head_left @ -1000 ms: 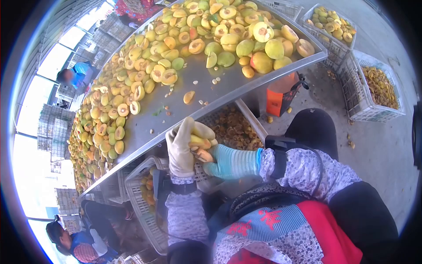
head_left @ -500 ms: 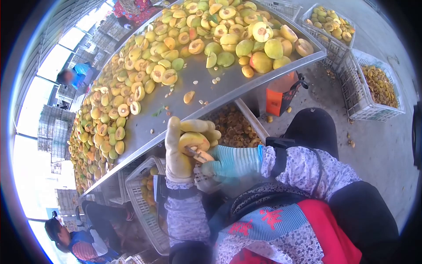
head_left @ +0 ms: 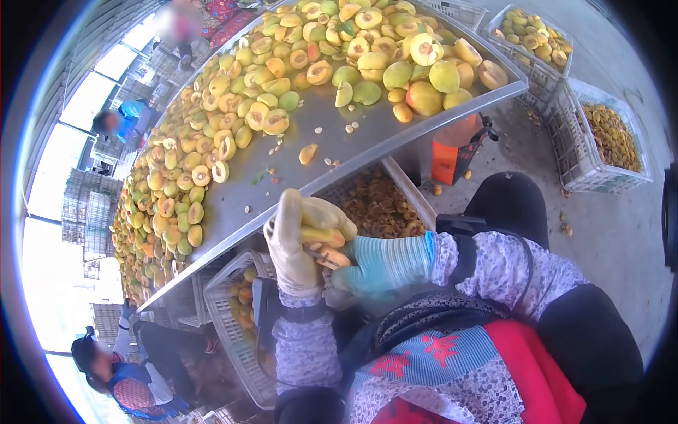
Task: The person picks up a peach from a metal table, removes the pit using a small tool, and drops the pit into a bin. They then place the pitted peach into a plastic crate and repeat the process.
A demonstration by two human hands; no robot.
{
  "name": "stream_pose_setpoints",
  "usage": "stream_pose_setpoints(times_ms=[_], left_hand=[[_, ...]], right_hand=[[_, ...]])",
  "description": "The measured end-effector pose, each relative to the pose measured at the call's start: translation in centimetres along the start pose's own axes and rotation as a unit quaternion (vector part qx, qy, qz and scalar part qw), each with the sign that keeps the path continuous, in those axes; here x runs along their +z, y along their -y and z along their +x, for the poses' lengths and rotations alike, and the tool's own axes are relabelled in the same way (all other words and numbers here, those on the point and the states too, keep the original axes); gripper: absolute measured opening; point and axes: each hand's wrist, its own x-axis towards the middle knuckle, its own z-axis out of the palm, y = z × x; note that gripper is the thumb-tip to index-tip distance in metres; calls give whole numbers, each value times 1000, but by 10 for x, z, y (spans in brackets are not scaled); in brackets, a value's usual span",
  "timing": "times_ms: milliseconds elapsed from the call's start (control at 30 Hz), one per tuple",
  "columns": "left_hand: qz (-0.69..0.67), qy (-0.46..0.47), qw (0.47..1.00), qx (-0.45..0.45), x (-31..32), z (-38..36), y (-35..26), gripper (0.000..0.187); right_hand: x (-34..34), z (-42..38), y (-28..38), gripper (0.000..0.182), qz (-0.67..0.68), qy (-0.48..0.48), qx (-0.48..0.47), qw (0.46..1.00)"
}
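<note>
My left hand (head_left: 293, 244), in a cream glove, is closed around a yellow peach half (head_left: 321, 235), index finger pointing up. My right hand (head_left: 374, 265), in a teal striped glove, presses against it from the right. It grips a small pitting knife (head_left: 323, 258) with a dark metal end, held against the fruit. The orange part beside the metal is too small to make out clearly. Both hands are just off the front edge of a metal table (head_left: 282, 166), which bears a large heap of halved peaches (head_left: 212, 141).
Below the table edge sits a crate of brown pits and scraps (head_left: 381, 205). Another fruit crate (head_left: 240, 311) stands at lower left. At right are a crate of scraps (head_left: 607, 141), a fruit crate (head_left: 533, 39) and an orange container (head_left: 445, 155). Co-workers (head_left: 134, 374) sit along the left.
The peach half has turned in my left hand and now shows more edge-on. My left fingers have folded further over it. The lower-left co-worker's arm has reached up to the table.
</note>
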Motion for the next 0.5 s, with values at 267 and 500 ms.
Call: stream_pose_setpoints(times_ms=[267, 500], left_hand=[[-87, 36, 996, -12, -5, 5, -3, 63], [-35, 37, 998, 37, -16, 8, 10, 55]], right_hand=[[-3, -3, 27, 37, 1, -59, 135, 989], [-1, 3, 6, 43, -275, -146, -99, 945]])
